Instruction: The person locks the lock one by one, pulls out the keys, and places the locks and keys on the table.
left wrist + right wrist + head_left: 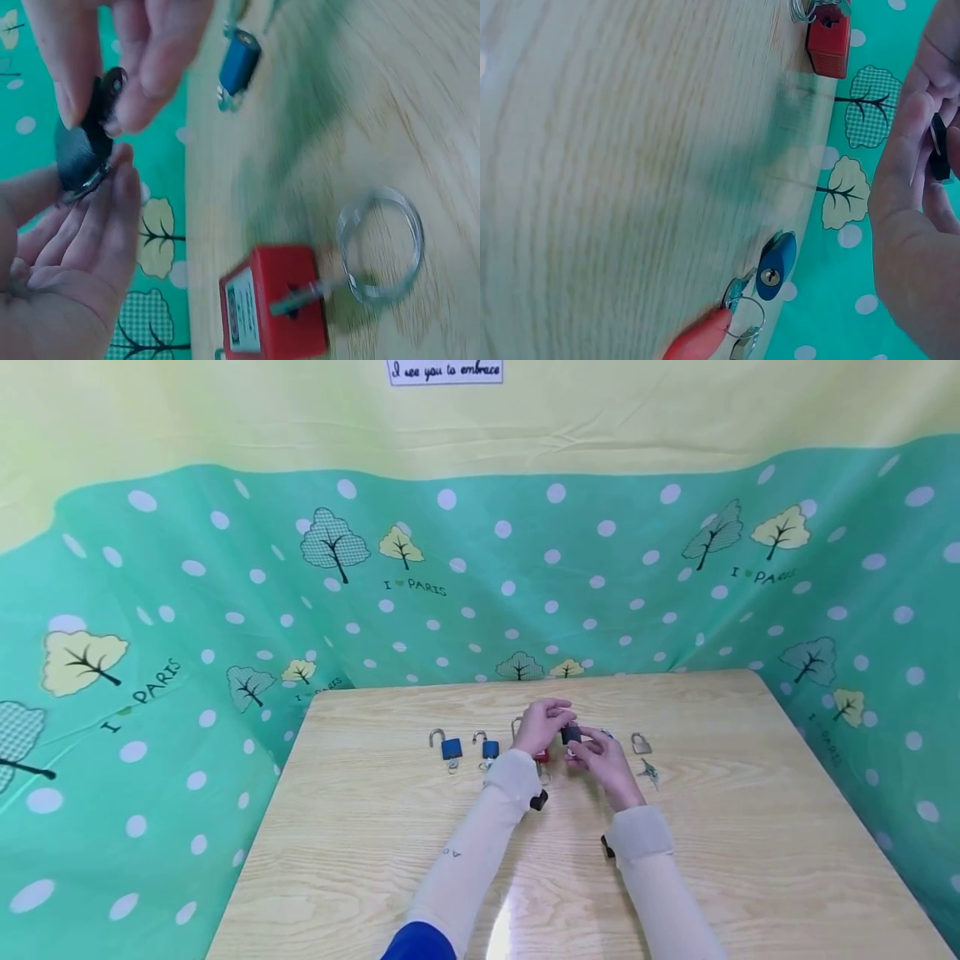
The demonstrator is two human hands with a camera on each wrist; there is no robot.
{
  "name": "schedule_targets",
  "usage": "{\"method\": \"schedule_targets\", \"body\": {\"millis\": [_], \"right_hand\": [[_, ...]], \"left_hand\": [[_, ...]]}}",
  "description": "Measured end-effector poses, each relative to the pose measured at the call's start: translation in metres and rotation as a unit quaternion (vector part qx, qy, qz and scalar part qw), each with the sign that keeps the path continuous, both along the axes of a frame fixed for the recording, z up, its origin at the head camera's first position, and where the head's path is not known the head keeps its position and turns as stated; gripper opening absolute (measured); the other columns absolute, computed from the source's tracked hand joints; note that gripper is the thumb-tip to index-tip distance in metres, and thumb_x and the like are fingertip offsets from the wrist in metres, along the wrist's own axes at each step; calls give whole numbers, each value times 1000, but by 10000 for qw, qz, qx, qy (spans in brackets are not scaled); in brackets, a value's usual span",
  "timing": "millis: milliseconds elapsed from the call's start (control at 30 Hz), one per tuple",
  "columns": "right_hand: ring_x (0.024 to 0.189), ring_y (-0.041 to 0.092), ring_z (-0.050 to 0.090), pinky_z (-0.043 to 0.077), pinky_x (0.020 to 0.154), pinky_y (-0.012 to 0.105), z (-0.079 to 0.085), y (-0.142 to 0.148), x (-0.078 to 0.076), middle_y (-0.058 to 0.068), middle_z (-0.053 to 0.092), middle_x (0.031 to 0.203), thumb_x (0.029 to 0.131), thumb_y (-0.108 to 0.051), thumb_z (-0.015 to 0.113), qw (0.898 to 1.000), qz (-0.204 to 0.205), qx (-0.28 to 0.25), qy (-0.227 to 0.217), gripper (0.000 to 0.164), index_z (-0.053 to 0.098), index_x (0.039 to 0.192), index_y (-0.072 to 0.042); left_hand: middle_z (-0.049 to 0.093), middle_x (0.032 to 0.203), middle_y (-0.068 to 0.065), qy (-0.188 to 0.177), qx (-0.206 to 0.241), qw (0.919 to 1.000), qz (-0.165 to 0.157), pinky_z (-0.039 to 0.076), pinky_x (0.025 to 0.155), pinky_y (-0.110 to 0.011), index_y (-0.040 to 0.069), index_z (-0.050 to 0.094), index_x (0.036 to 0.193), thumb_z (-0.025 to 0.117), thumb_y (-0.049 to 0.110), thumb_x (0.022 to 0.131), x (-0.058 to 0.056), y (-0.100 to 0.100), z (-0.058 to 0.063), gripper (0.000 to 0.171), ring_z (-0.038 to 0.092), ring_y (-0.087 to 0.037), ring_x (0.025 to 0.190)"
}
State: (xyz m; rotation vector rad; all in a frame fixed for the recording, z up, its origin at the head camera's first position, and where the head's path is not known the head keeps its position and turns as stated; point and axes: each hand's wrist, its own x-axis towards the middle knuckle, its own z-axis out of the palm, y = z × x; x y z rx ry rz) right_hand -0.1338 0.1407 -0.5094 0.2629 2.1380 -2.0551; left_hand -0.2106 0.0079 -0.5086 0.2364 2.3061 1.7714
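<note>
Both hands meet at a small black padlock (571,735), held up over the far part of the table. My left hand (542,727) pinches it from the left, and my right hand (603,764) grips it from the right. In the left wrist view, the black padlock (79,154) sits between the fingertips of the two hands. There the right hand (139,52) comes in from the top and the left hand (64,277) from below. The right wrist view shows only its dark edge, largely hidden by fingers.
Left of the hands lie two blue padlocks (451,748) with raised shackles. A red padlock (289,300) with key and ring is partly behind the left hand. Another blue padlock (776,262) lies near the table's far edge. A silver padlock (641,744) and keys (649,772) lie right.
</note>
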Motion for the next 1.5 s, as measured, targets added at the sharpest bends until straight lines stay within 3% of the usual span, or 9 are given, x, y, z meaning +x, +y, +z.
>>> {"method": "schedule_targets", "body": {"millis": [133,333,433,633,800,900,1100,1333,1500], "right_hand": [[101,39,63,48,94,48,-2,2,0,34,56,120,97,-12,57,9998,-8,-171,64,50,40,142,1],[105,41,61,49,93,45,-7,5,-3,33,55,122,98,-16,55,9987,-234,-444,-27,44,46,138,0],[101,37,63,50,92,42,-8,5,-3,32,56,119,98,-17,55,9983,-361,-455,-53,43,48,133,6],[85,16,65,51,90,34,-7,4,0,24,60,108,97,-18,56,9946,-713,-712,-248,39,55,124,10],[93,20,64,52,88,30,-9,2,2,15,57,108,95,-20,60,9904,-1011,-895,-302,40,57,125,7],[93,22,65,54,83,27,-9,1,3,11,57,105,93,-20,63,9891,-1194,-842,-178,41,58,124,7],[72,9,63,56,75,28,-6,1,3,9,63,89,92,-20,65,9888,-1379,-551,149,37,63,117,7],[71,11,63,56,77,33,3,2,1,16,65,91,93,-22,64,9932,-1136,-55,267,36,65,115,6],[74,11,62,55,75,29,3,8,0,14,65,92,92,-28,64,9948,-985,59,239,41,65,116,5]], "left_hand": [[72,99,-1,-91,254,9996,-69,51,88,-28,6,64,121,63,16,93,1,1,3,30,68,-12,92],[73,94,5,159,72,9996,-218,49,90,-30,15,73,107,68,25,89,1,-1,5,21,66,-8,93],[73,93,3,208,19,9994,-273,51,87,-28,14,74,104,67,25,90,0,-2,3,19,67,-9,89],[73,95,2,-127,242,9994,-223,51,86,-26,12,73,107,65,30,91,0,0,-2,25,68,-9,85],[73,92,4,-200,62,9997,-151,50,85,-27,13,74,105,66,32,91,2,0,-1,25,68,-8,83],[73,92,4,-149,-86,9997,-181,51,85,-27,15,75,103,67,33,90,3,0,-1,24,67,-7,82],[73,98,0,76,-124,9994,-318,51,84,-25,13,74,105,64,33,91,5,0,0,26,68,-8,82],[71,101,-6,-478,717,9963,20,54,79,-24,5,73,104,65,24,92,9,2,-1,24,70,-14,86],[72,102,-3,-365,392,9985,101,53,84,-27,7,74,103,65,25,92,11,5,6,23,69,-11,83]]}}
